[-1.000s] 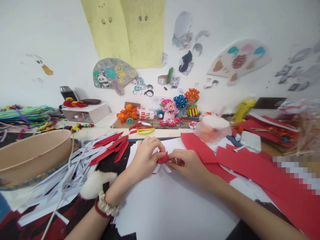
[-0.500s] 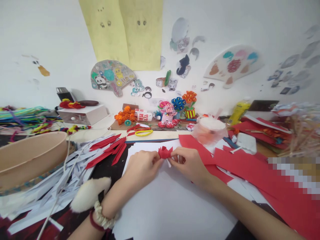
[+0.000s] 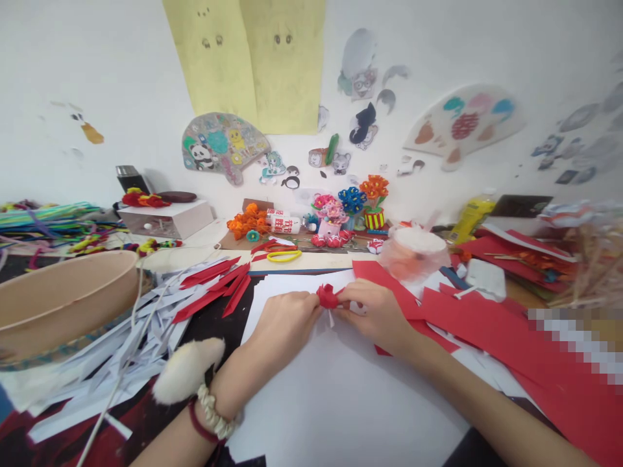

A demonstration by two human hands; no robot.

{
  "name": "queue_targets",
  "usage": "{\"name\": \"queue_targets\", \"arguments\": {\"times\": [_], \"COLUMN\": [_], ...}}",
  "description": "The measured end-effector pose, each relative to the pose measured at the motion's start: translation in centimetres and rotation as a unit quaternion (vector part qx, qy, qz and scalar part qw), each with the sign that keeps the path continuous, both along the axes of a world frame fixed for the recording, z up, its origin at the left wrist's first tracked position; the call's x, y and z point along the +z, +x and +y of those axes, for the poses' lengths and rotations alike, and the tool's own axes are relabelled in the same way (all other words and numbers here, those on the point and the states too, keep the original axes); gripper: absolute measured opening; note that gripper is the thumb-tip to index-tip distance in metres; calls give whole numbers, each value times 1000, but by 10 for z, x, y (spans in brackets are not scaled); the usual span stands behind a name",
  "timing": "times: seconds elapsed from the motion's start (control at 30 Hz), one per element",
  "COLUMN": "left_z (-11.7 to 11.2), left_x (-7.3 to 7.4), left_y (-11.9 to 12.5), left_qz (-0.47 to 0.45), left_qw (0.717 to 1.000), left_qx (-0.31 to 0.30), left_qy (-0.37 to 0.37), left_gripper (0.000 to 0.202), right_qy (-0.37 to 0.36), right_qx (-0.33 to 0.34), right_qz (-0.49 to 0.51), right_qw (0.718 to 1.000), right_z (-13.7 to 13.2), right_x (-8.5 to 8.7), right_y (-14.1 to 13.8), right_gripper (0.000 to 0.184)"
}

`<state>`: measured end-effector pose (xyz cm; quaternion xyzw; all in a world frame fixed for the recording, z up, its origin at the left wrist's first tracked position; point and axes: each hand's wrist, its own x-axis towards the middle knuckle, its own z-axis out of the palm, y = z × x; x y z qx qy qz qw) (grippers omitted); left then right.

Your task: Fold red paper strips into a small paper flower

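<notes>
A small folded red paper flower [image 3: 328, 296] is pinched between both hands, above a stack of white paper [image 3: 350, 389]. My left hand [image 3: 292, 318] grips its left side, fingers closed. From the right, my right hand [image 3: 372, 310] holds its edge between thumb and fingers. A short white strip [image 3: 331, 319] hangs below the flower. Large red paper sheets [image 3: 481, 331] lie beside my right forearm. Folded red strips [image 3: 219, 285] rest to the left of the stack, on a heap of white paper strips [image 3: 117, 363].
A wooden basin [image 3: 63, 298] stands at the left. Yellow-handled scissors [image 3: 283, 255] lie behind the paper. Craft flowers [image 3: 335, 211] line the wall side. A wrapped white container [image 3: 413, 250] stands at back right, near a yellow bottle [image 3: 472, 217]. A white cable [image 3: 117, 383] crosses the left strips.
The view has shifted slightly, so most of the scene sits a little further right. Both hands still hold the red flower, which appears turned slightly.
</notes>
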<state>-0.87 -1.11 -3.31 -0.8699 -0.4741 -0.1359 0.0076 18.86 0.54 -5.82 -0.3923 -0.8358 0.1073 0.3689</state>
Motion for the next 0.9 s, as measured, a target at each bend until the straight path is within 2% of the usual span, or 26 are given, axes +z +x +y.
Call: {"name": "queue_targets", "arguments": {"times": [0.23,0.43,0.67,0.9], "left_z": [0,0,0,-1], "left_x": [-5,-9,-5,-5], "left_y": [-2,-1,0,2], "left_qz": [8,42,45,68], "left_qw": [999,995,997,995], "left_qx": [-23,-46,-21,-49], "left_qy": [41,75,59,56], "left_gripper": [18,18,19,17], "right_qy": [17,26,56,-7], "right_qx": [18,43,22,45], "right_qz": [0,14,32,56], "right_qw": [1000,999,998,997], "right_z": [1,-1,0,2], "right_x": [-2,0,2,1], "right_y": [-1,-1,-2,0], "right_gripper": [7,17,7,15]}}
